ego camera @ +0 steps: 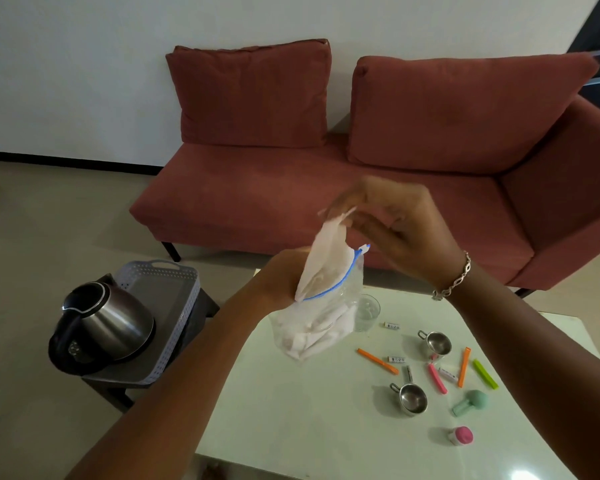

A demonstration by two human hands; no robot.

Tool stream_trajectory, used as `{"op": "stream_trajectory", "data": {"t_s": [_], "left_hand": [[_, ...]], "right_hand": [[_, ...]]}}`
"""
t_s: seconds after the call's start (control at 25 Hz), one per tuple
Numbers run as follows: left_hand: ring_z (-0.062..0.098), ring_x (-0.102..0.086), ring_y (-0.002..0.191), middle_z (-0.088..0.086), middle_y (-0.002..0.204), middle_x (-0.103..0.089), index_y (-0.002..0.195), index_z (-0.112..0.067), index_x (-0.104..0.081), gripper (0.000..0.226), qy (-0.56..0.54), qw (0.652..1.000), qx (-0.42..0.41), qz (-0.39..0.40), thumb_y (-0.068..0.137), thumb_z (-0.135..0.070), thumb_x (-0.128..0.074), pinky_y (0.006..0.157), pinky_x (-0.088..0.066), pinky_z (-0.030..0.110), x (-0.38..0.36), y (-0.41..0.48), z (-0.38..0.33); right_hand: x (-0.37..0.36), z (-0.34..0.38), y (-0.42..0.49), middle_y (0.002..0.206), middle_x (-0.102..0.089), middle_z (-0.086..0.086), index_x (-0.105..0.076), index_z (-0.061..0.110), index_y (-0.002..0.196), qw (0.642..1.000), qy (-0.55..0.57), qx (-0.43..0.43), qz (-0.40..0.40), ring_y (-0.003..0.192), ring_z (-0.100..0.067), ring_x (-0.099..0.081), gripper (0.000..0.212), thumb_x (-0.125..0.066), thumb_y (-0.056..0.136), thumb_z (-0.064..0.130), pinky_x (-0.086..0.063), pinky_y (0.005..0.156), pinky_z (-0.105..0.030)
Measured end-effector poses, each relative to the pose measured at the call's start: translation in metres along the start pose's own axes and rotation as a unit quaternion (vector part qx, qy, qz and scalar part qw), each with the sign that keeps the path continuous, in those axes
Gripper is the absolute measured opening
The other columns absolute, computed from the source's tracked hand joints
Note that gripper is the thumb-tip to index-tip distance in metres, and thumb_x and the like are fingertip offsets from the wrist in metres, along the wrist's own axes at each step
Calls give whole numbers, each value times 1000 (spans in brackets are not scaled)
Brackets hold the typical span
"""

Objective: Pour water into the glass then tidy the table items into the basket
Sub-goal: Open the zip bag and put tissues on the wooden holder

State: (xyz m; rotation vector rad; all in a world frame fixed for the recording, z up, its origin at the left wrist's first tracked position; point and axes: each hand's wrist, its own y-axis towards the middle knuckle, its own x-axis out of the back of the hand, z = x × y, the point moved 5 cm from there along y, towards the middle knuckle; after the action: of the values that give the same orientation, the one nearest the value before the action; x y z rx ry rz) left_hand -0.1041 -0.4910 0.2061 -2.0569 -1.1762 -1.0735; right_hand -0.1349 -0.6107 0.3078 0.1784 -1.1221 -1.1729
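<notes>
My left hand (278, 282) grips the mouth of a clear zip bag (321, 332) with a blue seal, held above the white table (291, 427). White tissues fill the bag. My right hand (392, 226) pinches the top of a white tissue (326, 258) that sticks halfway out of the bag. A glass (368, 311) stands on the table just behind the bag. The grey basket (187, 299) sits on a dark side table to the left, with a steel kettle (106, 323) standing in its near part.
On the table's right lie two steel measuring cups (409, 398), several coloured bag clips (378, 361), small batteries (392, 326), a green stopper (471, 401) and a pink-capped bottle (461, 435). A red sofa (326, 174) stands behind the table.
</notes>
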Motion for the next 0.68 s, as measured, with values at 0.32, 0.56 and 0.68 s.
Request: {"op": "stream_trajectory", "data": {"t_s": [0.32, 0.56, 0.68], "left_hand": [[17, -47, 67, 14, 86, -58, 90, 5, -59, 14, -19, 1000, 18, 16, 85, 6, -46, 55, -32, 14, -12, -2, 13], [25, -56, 101, 10, 117, -61, 116, -7, -56, 31, -12, 1000, 15, 11, 90, 2, -42, 75, -31, 13, -20, 6, 29], [16, -55, 110, 0, 120, -61, 111, -14, -61, 36, -27, 1000, -8, 12, 88, 7, -42, 83, -33, 10, -20, 3, 36]], "right_hand": [[61, 2, 30, 75, -61, 11, -50, 23, 79, 976, 95, -26, -196, 75, -7, -63, 25, -58, 83, 0, -49, 66, -21], [108, -13, 35, 64, -42, 15, -39, 33, 76, 952, -76, -104, -277, 53, 0, -39, 27, -55, 80, 11, -36, 54, -19], [136, -21, 35, 68, -48, 11, -40, 35, 70, 926, -111, -141, -332, 62, 1, -48, 22, -50, 78, 18, -42, 59, -18]]}}
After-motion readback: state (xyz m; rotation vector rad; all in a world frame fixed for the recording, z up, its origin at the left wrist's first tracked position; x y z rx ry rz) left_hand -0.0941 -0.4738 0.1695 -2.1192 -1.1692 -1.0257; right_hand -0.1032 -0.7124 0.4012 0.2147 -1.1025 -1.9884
